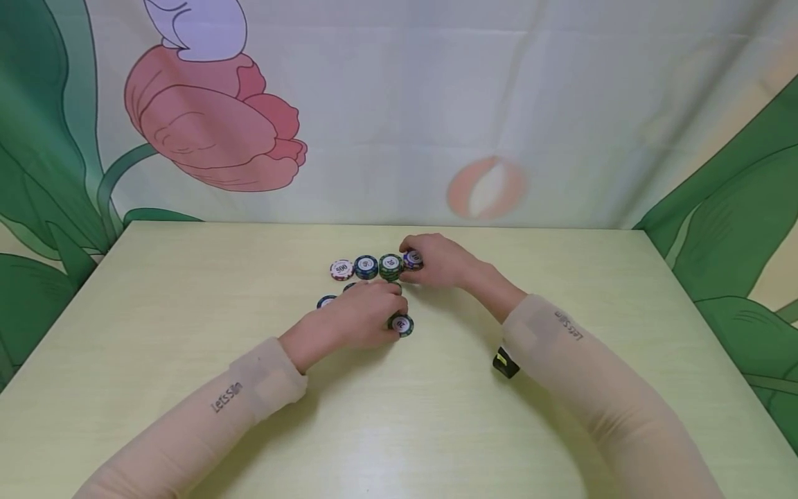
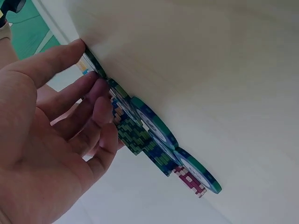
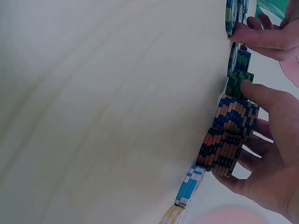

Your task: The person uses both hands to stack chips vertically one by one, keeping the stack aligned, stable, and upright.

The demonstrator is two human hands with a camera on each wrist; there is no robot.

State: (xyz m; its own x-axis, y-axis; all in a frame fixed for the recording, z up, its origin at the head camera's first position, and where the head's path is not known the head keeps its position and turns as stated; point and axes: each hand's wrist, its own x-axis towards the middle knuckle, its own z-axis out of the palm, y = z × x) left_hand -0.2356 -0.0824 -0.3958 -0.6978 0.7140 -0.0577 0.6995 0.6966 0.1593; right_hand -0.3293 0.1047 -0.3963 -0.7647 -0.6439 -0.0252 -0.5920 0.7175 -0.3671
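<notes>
In the head view, my left hand (image 1: 361,312) pinches a green-rimmed poker chip (image 1: 401,324) between thumb and fingertips. Other loose chips (image 2: 198,170) lie in front of the stacks, partly covered by this hand in the head view. My right hand (image 1: 442,261) curls round the right part of a row of chip stacks. Its thumb is at the green stack (image 3: 239,84), while its fingers reach behind the blue-and-orange stack (image 3: 236,114) and the black-and-orange stack (image 3: 219,151). Further left in the row stand a blue stack (image 1: 366,267) and a white-and-red stack (image 1: 341,269).
Past my right hand, the row continues with a light-blue-and-white stack (image 3: 190,184) and a yellow-and-white stack (image 3: 172,214). A small black object (image 1: 506,362) with a yellow mark shows beneath the right sleeve. A printed curtain (image 1: 386,125) hangs along the table's (image 1: 399,430) far edge.
</notes>
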